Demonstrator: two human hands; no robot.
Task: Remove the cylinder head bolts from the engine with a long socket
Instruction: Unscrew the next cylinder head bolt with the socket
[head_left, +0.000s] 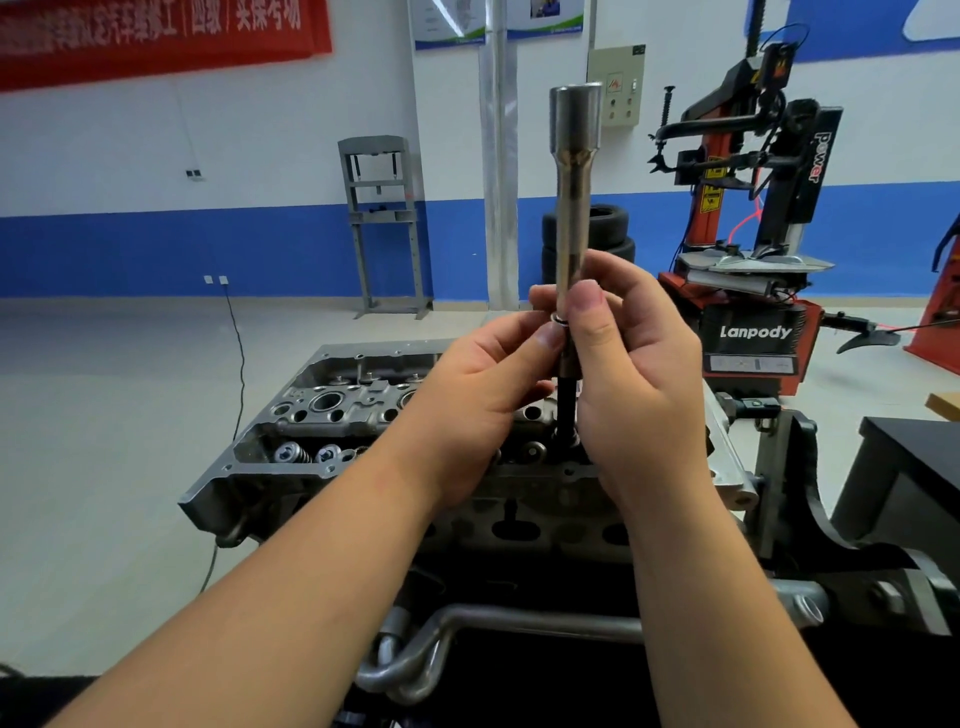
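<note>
Above engine (332, 415), both hands (636, 374) gripping upright socket (574, 197)

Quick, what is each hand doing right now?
Left hand: fingertips pinch the small ring on the long socket.
Right hand: grip curled round the long socket, holding it upright over the engine.

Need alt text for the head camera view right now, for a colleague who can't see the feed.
Both hands hold a long socket upright above the cylinder head: the right hand grips its lower shaft, and the left hand pinches a small ring on it. A dark bolt hangs below the socket. A tyre changer stands behind.
</note>
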